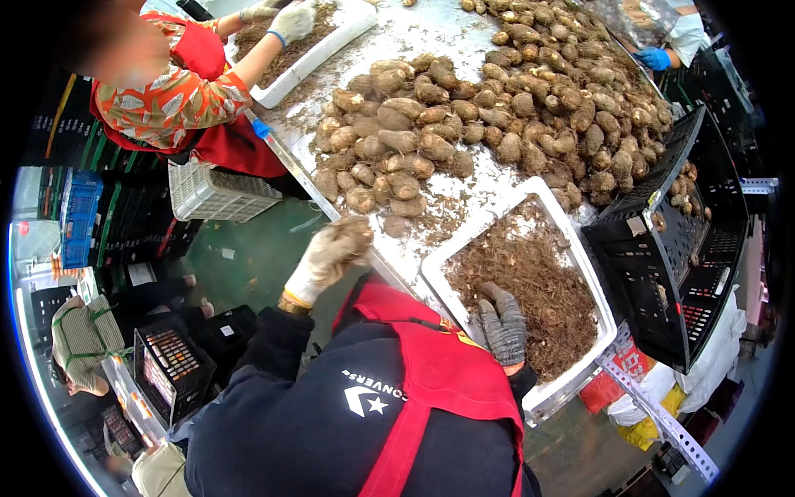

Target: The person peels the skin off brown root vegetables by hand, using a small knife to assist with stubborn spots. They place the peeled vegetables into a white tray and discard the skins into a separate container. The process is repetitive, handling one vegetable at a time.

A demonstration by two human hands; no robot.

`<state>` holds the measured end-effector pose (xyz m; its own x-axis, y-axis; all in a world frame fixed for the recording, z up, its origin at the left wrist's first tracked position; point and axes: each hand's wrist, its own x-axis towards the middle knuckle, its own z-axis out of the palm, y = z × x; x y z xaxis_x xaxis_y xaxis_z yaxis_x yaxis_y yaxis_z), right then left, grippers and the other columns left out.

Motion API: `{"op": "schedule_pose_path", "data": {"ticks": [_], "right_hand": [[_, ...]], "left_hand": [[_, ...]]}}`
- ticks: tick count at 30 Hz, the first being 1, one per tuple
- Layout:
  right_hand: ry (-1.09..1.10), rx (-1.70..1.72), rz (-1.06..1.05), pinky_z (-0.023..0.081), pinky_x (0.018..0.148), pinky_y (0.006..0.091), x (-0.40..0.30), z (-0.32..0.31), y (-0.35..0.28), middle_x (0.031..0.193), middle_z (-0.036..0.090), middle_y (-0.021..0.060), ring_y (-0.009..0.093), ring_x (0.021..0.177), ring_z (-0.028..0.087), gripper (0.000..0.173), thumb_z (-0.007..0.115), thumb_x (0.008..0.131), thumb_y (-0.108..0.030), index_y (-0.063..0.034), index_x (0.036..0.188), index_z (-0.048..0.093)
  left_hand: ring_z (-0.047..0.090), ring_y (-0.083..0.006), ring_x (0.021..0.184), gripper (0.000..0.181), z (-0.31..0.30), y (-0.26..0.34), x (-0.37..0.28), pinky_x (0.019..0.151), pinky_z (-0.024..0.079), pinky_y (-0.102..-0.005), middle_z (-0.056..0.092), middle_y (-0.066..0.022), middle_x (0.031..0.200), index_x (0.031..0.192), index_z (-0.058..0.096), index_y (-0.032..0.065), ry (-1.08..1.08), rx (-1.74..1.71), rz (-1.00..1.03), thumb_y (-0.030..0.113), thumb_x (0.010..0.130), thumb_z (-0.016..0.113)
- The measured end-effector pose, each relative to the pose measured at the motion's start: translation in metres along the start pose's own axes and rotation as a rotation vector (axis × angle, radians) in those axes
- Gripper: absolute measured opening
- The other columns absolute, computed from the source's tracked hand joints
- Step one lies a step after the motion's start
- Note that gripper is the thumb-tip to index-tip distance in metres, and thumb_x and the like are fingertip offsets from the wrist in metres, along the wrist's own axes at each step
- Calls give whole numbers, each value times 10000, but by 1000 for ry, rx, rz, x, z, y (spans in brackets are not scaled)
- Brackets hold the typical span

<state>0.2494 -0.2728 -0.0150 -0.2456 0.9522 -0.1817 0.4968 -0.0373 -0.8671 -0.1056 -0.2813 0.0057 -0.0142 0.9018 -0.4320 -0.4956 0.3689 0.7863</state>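
Note:
My left hand [328,256], in a soiled white glove, is raised by the table's near edge with its fingers curled. Brown covers its finger end, blurred; whether that is a held taro or dirt on the glove cannot be told. My right hand [504,326], in a grey knit glove, rests at the near side of a white foam tray [435,271], with nothing visible in it. Loose brown root fibres and peel scraps [546,292] fill the tray under its fingers. Beyond my left hand, hairy brown taro corms [397,140] lie heaped on the table [444,25].
A black crate [640,248] stands tilted at the table's right, with a few corms inside. At upper left, a gloved co-worker [174,112] works over another foam tray [323,59]. A blue-gloved hand [653,58] shows at far right. Behind lie a pale crate [217,192] and stacked crates.

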Motion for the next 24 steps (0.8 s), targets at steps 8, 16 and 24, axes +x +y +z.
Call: {"op": "schedule_pose_path", "data": {"ticks": [8, 16, 24], "right_hand": [[-58, -33, 34, 476, 915, 391, 5, -2, -12, 1126, 643, 173, 306, 1063, 613, 294, 602, 920, -124, -23, 1196, 618], [36, 1, -5, 486, 886, 385, -3, -3, 6, 1098, 644, 176, 307, 1018, 625, 298, 604, 920, -129, -16, 1195, 613], [55, 50, 89, 485, 904, 383, -9, -1, 7, 1111, 646, 174, 305, 1036, 626, 298, 606, 922, -130, -5, 1192, 612]], "left_hand": [[490, -91, 732, 264, -115, -90, 21, 623, 441, -222, 535, -7, 916, 1166, 529, 29, 243, 190, -112, 141, 937, 597], [604, -157, 980, 387, -100, -88, 47, 808, 532, -291, 620, -64, 1112, 1275, 494, -10, 147, 524, -133, 87, 919, 611], [608, -134, 942, 378, -85, -58, 31, 815, 525, -273, 618, -73, 1077, 1238, 520, -31, 66, 755, -190, 69, 881, 595]]}}
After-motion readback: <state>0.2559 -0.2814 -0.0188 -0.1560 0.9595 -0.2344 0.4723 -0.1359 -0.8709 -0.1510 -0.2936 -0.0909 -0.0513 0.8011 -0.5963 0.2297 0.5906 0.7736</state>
